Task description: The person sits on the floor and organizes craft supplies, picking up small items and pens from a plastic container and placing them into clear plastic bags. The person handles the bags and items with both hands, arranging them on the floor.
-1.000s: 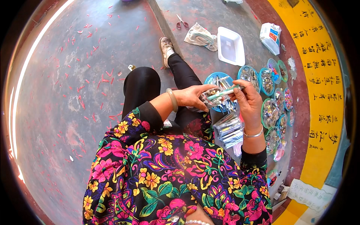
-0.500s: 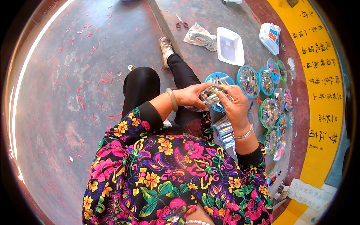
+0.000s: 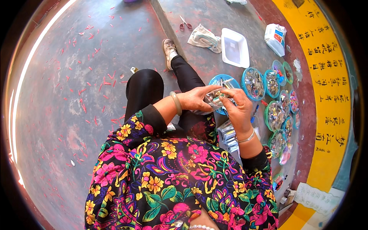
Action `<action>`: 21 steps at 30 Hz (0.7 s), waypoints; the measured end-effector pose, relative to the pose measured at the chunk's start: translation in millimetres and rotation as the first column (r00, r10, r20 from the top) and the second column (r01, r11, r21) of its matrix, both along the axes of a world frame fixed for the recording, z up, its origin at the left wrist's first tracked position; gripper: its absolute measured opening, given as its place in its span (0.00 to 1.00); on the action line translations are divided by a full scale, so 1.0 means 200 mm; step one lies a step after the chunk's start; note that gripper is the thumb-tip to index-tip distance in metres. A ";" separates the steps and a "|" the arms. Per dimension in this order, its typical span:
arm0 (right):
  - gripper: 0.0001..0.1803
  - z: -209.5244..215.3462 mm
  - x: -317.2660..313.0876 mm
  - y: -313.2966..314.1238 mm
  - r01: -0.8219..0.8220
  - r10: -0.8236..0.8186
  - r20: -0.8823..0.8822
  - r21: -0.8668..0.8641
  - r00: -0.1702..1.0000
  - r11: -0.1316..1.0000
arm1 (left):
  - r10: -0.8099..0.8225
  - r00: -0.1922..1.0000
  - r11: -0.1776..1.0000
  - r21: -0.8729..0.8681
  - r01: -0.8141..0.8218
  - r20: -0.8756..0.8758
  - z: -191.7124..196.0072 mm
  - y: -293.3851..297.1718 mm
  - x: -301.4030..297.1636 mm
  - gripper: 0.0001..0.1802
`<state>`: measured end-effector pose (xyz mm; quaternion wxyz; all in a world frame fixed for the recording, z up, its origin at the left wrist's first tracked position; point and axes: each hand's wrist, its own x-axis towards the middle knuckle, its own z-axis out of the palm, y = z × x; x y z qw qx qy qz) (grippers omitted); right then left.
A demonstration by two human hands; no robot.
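The left hand (image 3: 194, 99) grasps a clear container (image 3: 214, 100) of small mixed pieces, its thumb along the top and its fingers wrapped below. The container is up in front of the person, above the near edge of a blue basket (image 3: 223, 75) with pens in it. The right hand (image 3: 240, 110) bends over the container's right side, thumb and fingertips at the small pieces; whether they pinch one, I cannot tell. Below the right hand lie plastic packets (image 3: 229, 137). More round baskets of small parts stand to the right. Farther out on the floor (image 3: 126, 34) are a white tray (image 3: 234, 50), a cloth (image 3: 204, 38) just beside it, and scissors (image 3: 185, 23).
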<state>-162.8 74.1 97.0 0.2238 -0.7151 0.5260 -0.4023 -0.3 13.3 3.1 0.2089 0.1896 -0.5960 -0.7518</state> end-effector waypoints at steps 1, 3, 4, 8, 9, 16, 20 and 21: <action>0.10 0.00 0.00 0.00 -0.009 0.009 -0.004 -0.019 1.000 1.000 | 0.009 0.999 0.999 -0.038 -0.011 -0.053 -0.01 0.00 0.00 0.45; 0.10 0.00 -0.01 0.01 -0.028 0.027 -0.010 -0.054 1.000 0.998 | 0.023 0.988 0.993 -0.107 -0.040 -0.156 -0.03 -0.01 -0.01 0.44; 0.10 0.00 0.00 0.01 -0.033 0.031 -0.026 -0.069 0.999 0.997 | 0.018 0.988 0.994 -0.108 -0.034 -0.151 -0.04 -0.01 -0.01 0.44; 0.10 -0.02 0.01 0.02 -0.021 0.020 -0.025 -0.066 0.999 0.998 | -0.009 0.990 0.995 -0.097 -0.005 -0.140 -0.04 -0.02 -0.01 0.44; 0.10 -0.04 0.00 0.02 -0.013 0.013 -0.008 -0.048 1.000 0.999 | -0.015 0.990 0.996 -0.091 0.002 -0.138 -0.04 -0.02 -0.01 0.44; 0.12 -0.13 0.02 0.02 -0.095 0.029 -0.266 -0.237 0.963 0.967 | -0.005 0.997 0.993 -0.120 -0.004 -0.077 -0.04 -0.01 -0.01 0.46; 0.12 -0.10 0.03 0.05 -0.025 -0.051 -0.265 -0.277 0.963 0.960 | 0.012 0.995 0.993 -0.116 -0.024 -0.103 -0.04 -0.01 -0.01 0.47; 0.13 -0.09 0.02 0.06 -0.010 -0.068 -0.256 -0.292 0.964 0.956 | 0.013 0.991 0.996 -0.082 -0.024 -0.136 -0.03 -0.01 -0.01 0.47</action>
